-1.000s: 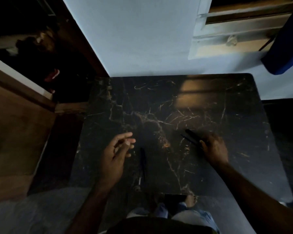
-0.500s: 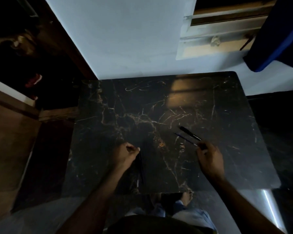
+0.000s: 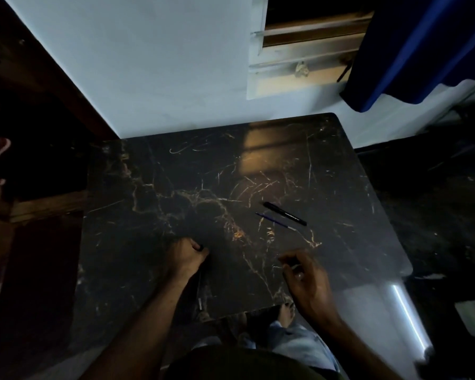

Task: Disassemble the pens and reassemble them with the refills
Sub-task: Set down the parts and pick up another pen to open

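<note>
A black pen body (image 3: 284, 213) lies on the dark marble table (image 3: 154, 171), right of centre. Just in front of it, a thin blue refill (image 3: 275, 222) runs parallel to the pen. My left hand (image 3: 187, 256) is curled into a fist near the table's front and grips the top end of a second dark pen (image 3: 199, 287). That pen runs back under my wrist, with a pale tip near the table edge. My right hand (image 3: 306, 281) hovers over the front right of the table with loosely curled fingers, apart from the pen and refill, and I see nothing in it.
The table's back edge meets a pale wall (image 3: 148, 64). A blue curtain (image 3: 412, 48) hangs at the upper right beside a window sill. My knees and a bare foot (image 3: 285, 314) show below the front edge. The lighting is dim.
My right hand has let go of the black pen and refill and pulled back toward me. My left hand has closed over the top of the near pen.
</note>
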`<state>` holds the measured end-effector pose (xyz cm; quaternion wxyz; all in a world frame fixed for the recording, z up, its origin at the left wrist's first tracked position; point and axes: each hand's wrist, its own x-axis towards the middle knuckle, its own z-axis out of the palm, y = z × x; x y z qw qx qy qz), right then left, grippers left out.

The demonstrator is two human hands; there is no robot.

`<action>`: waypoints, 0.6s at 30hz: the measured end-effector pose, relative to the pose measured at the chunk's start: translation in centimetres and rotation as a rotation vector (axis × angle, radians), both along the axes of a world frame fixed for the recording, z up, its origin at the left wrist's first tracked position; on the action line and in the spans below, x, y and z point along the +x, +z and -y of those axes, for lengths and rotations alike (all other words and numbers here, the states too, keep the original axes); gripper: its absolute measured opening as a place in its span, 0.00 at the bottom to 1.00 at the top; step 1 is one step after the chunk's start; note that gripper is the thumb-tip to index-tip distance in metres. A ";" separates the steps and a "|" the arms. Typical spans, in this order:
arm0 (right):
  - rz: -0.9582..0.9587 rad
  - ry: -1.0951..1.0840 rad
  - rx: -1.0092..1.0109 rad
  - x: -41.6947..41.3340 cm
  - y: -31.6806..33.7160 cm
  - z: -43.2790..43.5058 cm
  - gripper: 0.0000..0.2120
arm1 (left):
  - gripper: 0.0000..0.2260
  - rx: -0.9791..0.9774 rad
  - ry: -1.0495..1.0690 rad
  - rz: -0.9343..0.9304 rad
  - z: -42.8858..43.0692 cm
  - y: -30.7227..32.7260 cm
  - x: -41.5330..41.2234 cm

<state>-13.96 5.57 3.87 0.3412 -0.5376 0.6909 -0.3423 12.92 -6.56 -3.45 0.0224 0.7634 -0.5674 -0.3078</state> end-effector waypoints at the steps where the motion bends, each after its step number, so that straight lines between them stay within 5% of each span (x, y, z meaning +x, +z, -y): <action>1: 0.001 0.008 -0.019 0.2 0.3 0.1 0.17 | 0.18 -0.004 0.013 -0.013 0.0 -0.1 0.0; 8: 0.048 0.058 -0.120 2.2 1.9 1.3 0.14 | 0.16 0.037 0.194 -0.182 0.6 -0.5 0.8; 13: 0.164 0.063 -0.124 3.3 3.1 0.9 0.09 | 0.09 0.058 0.513 -0.519 0.7 1.7 0.9; 18: 0.266 0.036 -0.023 4.3 5.4 1.0 0.07 | 0.06 -0.071 0.654 -1.091 -0.9 9.1 -0.9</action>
